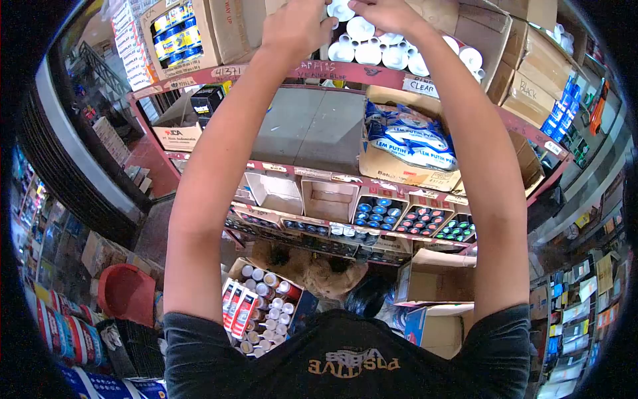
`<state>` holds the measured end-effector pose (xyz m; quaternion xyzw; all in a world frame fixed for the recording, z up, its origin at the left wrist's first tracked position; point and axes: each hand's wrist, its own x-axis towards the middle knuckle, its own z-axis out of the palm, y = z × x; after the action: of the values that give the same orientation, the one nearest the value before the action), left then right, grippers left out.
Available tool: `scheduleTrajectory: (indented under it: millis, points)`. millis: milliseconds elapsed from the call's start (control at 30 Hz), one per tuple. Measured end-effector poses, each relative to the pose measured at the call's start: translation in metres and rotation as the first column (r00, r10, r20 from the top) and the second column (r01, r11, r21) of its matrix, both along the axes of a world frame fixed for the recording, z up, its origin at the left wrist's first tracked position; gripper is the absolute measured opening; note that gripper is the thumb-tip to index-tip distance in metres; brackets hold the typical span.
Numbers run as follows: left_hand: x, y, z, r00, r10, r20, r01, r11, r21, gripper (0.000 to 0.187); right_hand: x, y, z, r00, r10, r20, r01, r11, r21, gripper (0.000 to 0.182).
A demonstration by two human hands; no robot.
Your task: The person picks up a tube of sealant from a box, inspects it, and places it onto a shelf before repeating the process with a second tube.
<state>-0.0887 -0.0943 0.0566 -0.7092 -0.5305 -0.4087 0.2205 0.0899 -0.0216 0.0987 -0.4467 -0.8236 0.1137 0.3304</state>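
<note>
My left hand [300, 28] is raised to the top shelf, its fingers curled at the left side of a white-capped can [341, 10]. From the other side my right hand [389, 16] closes its fingertips on the same can. The upper edge of the picture cuts off part of both hands. Just below them, several more white-capped cans [361, 29] lie stacked with their round ends toward me, in an open cardboard box [488, 33]. A label reading CLEAR [422, 86] is stuck on the shelf edge under the box.
Left of the hands stands a carton of blue-and-yellow tins [176, 36]. On the shelf below, a box holds blue-and-white glue bags [412, 136]. Lower compartments hold cans with coloured caps [377, 214]. Near my body are a box of cans [269, 312] and a red plastic chair [126, 296].
</note>
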Motion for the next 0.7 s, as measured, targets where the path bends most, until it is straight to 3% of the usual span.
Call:
scheduleTrajectory:
  millis: [33, 100, 133, 167, 333, 700]
  points:
    - [0.000, 0.001, 0.000, 1.000, 0.001, 0.020, -0.001, 1.000, -0.008, 0.040, 0.002, 0.004, -0.006, 1.000, -0.001, -0.001, 0.001, 1.000, 0.003, 0.049]
    - [-0.005, 0.012, -0.012, 0.999, 0.009, -0.040, -0.007, 0.998, 0.069, 0.039, 0.005, 0.014, -0.027, 1.000, 0.003, 0.029, -0.009, 0.972, 0.235, 0.040]
    - [-0.008, 0.018, -0.018, 0.995, 0.023, -0.099, -0.008, 0.990, 0.143, 0.038, -0.005, 0.010, -0.034, 0.993, -0.035, 0.109, -0.036, 0.808, 0.588, 0.037]
    - [-0.012, 0.024, -0.023, 0.995, 0.022, -0.101, -0.007, 0.989, 0.148, 0.038, 0.004, -0.001, -0.047, 0.996, 0.044, 0.076, -0.078, 0.841, 0.536, 0.039]
    - [-0.018, 0.028, -0.037, 0.989, -0.050, -0.142, 0.071, 0.987, 0.147, 0.044, 0.005, -0.031, -0.103, 0.984, -0.083, 0.159, -0.057, 0.695, 0.716, 0.063]
    - [-0.015, 0.014, -0.036, 0.987, -0.002, -0.158, 0.016, 0.996, 0.086, 0.050, 0.004, -0.043, -0.110, 0.958, -0.167, 0.232, -0.036, 0.735, 0.677, 0.074]
